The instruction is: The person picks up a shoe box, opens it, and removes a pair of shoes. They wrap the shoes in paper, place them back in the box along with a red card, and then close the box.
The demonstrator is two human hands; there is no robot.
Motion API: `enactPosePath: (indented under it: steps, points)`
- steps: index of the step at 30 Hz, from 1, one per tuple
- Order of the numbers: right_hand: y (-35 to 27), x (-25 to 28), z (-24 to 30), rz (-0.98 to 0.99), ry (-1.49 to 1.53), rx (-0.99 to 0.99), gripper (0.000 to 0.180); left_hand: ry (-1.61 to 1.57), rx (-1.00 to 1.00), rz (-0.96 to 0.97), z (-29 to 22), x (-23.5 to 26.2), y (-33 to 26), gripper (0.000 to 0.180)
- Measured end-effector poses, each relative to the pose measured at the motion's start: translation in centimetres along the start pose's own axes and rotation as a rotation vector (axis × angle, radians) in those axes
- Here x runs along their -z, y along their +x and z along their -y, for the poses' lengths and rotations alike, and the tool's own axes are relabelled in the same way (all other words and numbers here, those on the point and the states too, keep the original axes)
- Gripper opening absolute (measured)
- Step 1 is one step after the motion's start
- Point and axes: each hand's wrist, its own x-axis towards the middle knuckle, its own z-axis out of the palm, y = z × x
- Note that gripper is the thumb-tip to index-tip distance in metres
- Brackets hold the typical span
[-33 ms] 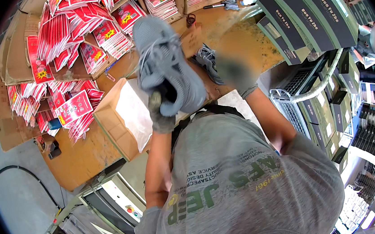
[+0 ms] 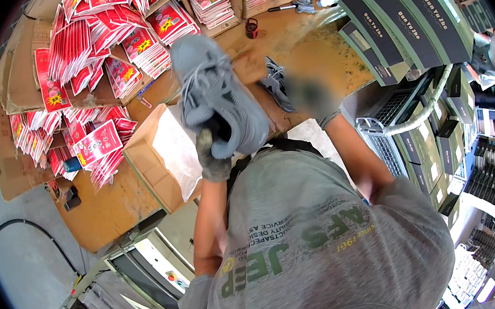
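Workbench: a worn wooden top (image 2: 109, 206), with red printed packets (image 2: 70, 49) heaped in cartons beyond and dark shoeboxes (image 2: 402, 23) stacked at the right.
Left hand: gloved (image 2: 213, 156), closed on the heel collar of a grey lace-up sneaker (image 2: 205, 90), held above the bench, toe pointing away.
Right hand: gloved, blurred (image 2: 313, 97), beside a second sneaker (image 2: 279, 89) on the bench; cannot tell whether it grips.
Open box: cardboard (image 2: 142, 160), lined with white paper (image 2: 174, 152), no shoe visible inside.
Progress: one sneaker lifted, the other lying out; handling looks unfinished.
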Motion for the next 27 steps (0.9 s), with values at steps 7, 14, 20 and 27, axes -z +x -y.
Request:
enactPosePath:
  steps: [7,14,20,27]
  points:
    - [2.5,-4.2,0.5,-0.419,0.343,-0.560,0.023,0.013,0.073,-0.244,0.9,5.5,-4.6,0.076]
    - [5.4,-4.0,-2.5,-0.357,0.328,-0.284,0.026,0.046,0.040,-0.260,0.7,2.5,-5.9,0.071]
    - [5.8,-3.1,-4.5,-0.321,0.252,-0.350,0.020,0.066,-0.004,-0.298,1.2,3.2,-6.3,0.073]
    - [6.4,2.3,-7.7,-0.107,-0.275,-0.602,0.015,0.172,-0.075,-0.418,1.6,3.5,-8.0,0.066]
